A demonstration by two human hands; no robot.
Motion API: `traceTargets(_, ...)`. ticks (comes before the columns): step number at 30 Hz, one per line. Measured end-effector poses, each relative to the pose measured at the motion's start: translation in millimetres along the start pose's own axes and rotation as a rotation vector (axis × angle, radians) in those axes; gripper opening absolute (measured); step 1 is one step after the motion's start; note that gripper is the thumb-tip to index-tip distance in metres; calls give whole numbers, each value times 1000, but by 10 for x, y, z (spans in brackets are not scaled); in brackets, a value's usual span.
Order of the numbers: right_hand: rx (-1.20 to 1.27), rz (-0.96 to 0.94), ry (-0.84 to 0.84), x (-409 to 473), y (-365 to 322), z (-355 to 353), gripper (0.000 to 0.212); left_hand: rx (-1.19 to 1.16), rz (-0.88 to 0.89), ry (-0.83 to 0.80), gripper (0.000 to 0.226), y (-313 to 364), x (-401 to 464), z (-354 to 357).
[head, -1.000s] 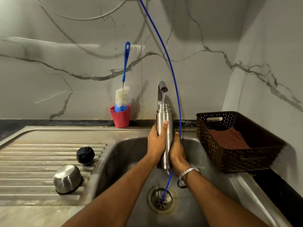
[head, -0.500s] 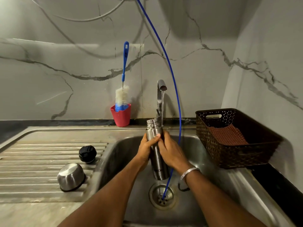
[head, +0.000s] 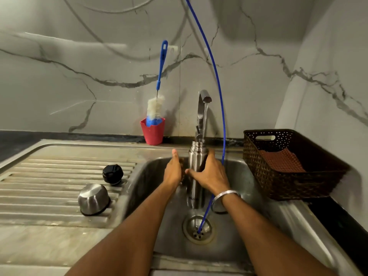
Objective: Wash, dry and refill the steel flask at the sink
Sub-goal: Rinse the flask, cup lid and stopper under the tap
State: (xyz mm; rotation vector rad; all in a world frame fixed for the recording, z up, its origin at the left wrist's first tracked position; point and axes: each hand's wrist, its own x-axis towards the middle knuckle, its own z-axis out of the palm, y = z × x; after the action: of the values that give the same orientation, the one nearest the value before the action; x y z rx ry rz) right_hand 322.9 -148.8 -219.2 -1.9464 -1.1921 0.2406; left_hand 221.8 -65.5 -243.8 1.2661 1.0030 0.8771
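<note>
Flask [head: 196,166] stands upright under the tap [head: 203,108]; right hand [head: 211,174] grips it, left hand [head: 173,170] open just beside it.

Red cup [head: 153,132], blue hose [head: 219,92], brown basket [head: 294,182], grey-veined wall [head: 99,80].

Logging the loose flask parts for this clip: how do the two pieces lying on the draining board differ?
The steel cup is shiny metal, the stopper matte black. The steel cup is larger and lies nearer the camera; the stopper sits farther back, closer to the sink basin. The cup shows a smooth domed surface, the stopper a ribbed edge. Both rest untouched on the ridged board.
</note>
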Motion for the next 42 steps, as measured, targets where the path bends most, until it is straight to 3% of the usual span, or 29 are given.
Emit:
traceTargets(4,57,-7,92,40,-12,-97,88,-29,-76,2,69,2,4,-27)
traceTargets(20,185,43,-45,45,120,-55,102,-17,-64,-13,63,30,83,33)
traceTargets(29,218,27,-31,48,59,-121,89,27,-89,-199,47,49,34,53)
traceTargets(36,161,15,-3,21,36,-127,82,44,-86,-218,50,-24,82,22)
traceTargets(40,289,120,-66,-63,17,-181,76,82,-125,-274,50,-11,124,-94)
traceTargets(42,490,344,-222,-86,19,-165,76,78,-193,-360,52,7,114,-155)
